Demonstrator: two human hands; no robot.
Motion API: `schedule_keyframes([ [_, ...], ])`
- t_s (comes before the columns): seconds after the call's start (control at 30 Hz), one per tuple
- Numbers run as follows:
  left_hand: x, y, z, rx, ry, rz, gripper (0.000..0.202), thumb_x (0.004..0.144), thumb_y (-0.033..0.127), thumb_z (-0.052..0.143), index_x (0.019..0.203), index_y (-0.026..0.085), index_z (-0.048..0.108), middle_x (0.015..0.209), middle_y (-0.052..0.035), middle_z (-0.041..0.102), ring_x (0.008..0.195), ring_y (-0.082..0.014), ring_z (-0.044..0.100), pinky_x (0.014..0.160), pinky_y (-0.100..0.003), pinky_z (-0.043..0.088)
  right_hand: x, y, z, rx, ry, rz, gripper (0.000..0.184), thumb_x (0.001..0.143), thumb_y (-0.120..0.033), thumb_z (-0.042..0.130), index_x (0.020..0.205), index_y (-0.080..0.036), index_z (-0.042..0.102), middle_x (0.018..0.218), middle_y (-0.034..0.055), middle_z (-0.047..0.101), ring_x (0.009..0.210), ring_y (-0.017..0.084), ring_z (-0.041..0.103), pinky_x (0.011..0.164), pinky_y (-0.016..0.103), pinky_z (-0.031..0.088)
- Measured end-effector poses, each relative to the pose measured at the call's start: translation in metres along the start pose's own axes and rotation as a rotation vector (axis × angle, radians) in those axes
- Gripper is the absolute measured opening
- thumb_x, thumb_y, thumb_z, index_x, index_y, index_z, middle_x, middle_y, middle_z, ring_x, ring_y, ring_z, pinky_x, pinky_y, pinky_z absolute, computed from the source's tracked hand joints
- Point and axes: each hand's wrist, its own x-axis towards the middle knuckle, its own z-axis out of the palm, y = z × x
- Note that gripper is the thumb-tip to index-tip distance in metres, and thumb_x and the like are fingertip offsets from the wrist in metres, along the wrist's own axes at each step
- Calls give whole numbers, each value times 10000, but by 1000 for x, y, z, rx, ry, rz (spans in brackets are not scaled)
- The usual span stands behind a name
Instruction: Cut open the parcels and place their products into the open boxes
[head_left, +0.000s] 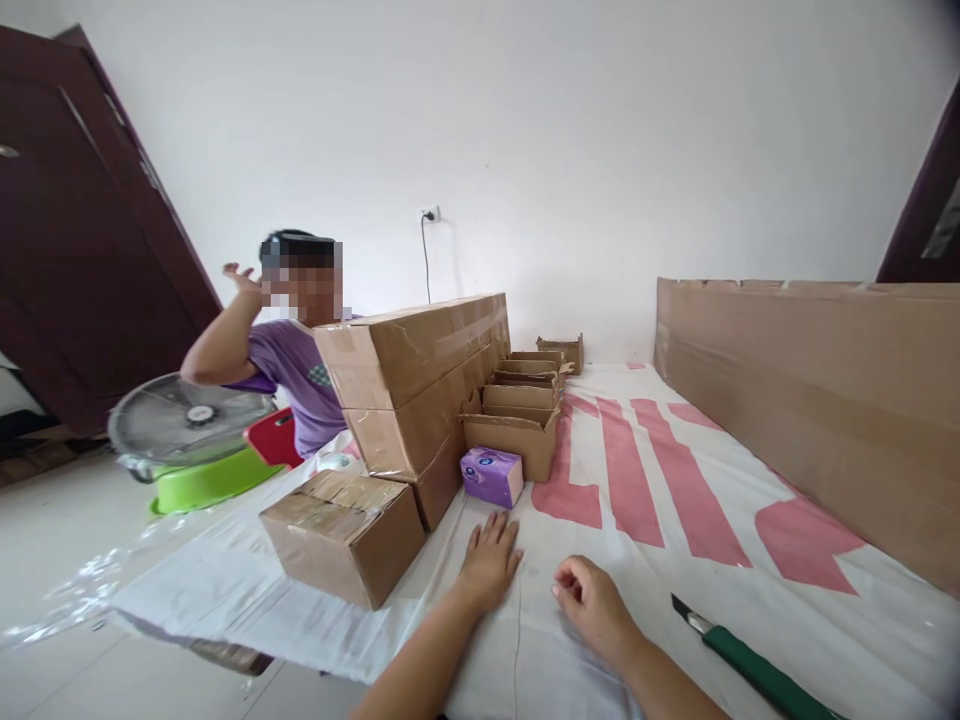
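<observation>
My left hand (489, 560) lies flat and open on the white sheet with red stripes (645, 500), fingers pointing toward a small purple box (492, 475) just ahead. My right hand (592, 600) rests beside it on the sheet with its fingers curled under; nothing shows in it. A green-handled utility knife (750, 665) lies on the sheet to the right of my right hand, blade toward it. A taped cardboard box (343, 535) sits to the left of my left hand.
Long sealed cartons (420, 385) are stacked behind the small box, with several open cardboard boxes (521, 410) in a row beside them. A large flat cardboard sheet (810, 400) stands along the right. Another person in purple (289, 365) sits at left near a fan (187, 425) and a green basin (214, 482).
</observation>
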Motion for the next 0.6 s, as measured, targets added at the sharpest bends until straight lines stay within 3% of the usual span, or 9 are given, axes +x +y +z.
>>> schedule_keyframes([
  [0.1, -41, -7, 3, 110, -80, 166, 507, 902, 334, 506, 1404, 266, 506, 1540, -86, 410, 1436, -324, 345, 1160, -604, 254, -5, -6, 2, -24, -29, -35, 96, 773, -130, 538, 796, -194, 604, 814, 31, 654, 718, 158, 609, 695, 266, 463],
  [0.17, -68, -25, -3, 175, -45, 354, 477, 911, 359, 505, 1386, 323, 514, 1493, -47, 491, 1368, -287, 465, 1112, -513, 405, -8, -9, 5, -35, -54, -55, 108, 758, -113, 563, 795, -197, 621, 818, 21, 660, 714, 146, 610, 684, 245, 455],
  [0.2, -79, -36, -11, 171, 21, 420, 470, 886, 358, 546, 1355, 324, 540, 1426, -42, 570, 1294, -263, 549, 1047, -426, 495, -9, -10, 6, -39, -66, -63, 112, 752, -110, 577, 794, -199, 629, 820, 17, 663, 716, 142, 609, 683, 238, 450],
  [0.27, -97, -59, -38, 171, 289, 431, 378, 887, 325, 542, 1262, 322, 591, 1282, -40, 666, 1131, -226, 658, 908, -332, 582, -11, -12, 8, -45, -90, -72, 109, 748, -114, 597, 791, -204, 642, 820, 9, 668, 713, 137, 605, 681, 231, 441],
  [0.33, -106, -78, -82, 200, 619, 349, 258, 882, 342, 536, 1120, 321, 633, 1199, -55, 664, 1074, -271, 662, 905, -422, 576, -12, -13, 9, -49, -109, -72, 101, 757, -124, 602, 789, -207, 649, 819, 6, 671, 701, 131, 598, 673, 227, 433],
  [0.4, -106, -95, -133, 239, 893, 191, 226, 864, 435, 523, 1015, 306, 632, 1147, -64, 644, 1112, -356, 615, 987, -588, 488, -11, -14, 9, -53, -125, -68, 96, 764, -129, 599, 782, -207, 652, 814, 4, 671, 694, 129, 594, 665, 225, 426],
  [0.47, -99, -112, -179, 245, 938, -109, 296, 893, 469, 451, 1084, 295, 596, 1243, -62, 596, 1258, -415, 503, 1038, -683, 389, -10, -14, 10, -60, -135, -66, 102, 760, -121, 599, 778, -206, 652, 812, 3, 672, 699, 130, 596, 665, 225, 421],
  [0.53, -86, -133, -209, 213, 955, -302, 378, 892, 529, 430, 1139, 270, 551, 1176, -65, 607, 1291, -450, 459, 995, -701, 406, -10, -15, 10, -69, -140, -66, 110, 750, -108, 602, 776, -203, 652, 807, 3, 671, 703, 132, 597, 665, 227, 417],
  [0.6, -71, -155, -220, 156, 932, -385, 468, 837, 599, 477, 1087, 211, 546, 908, -54, 647, 1057, -425, 621, 803, -605, 543, -10, -15, 10, -74, -137, -67, 116, 740, -99, 603, 771, -201, 650, 800, 4, 670, 694, 132, 595, 658, 228, 415],
])
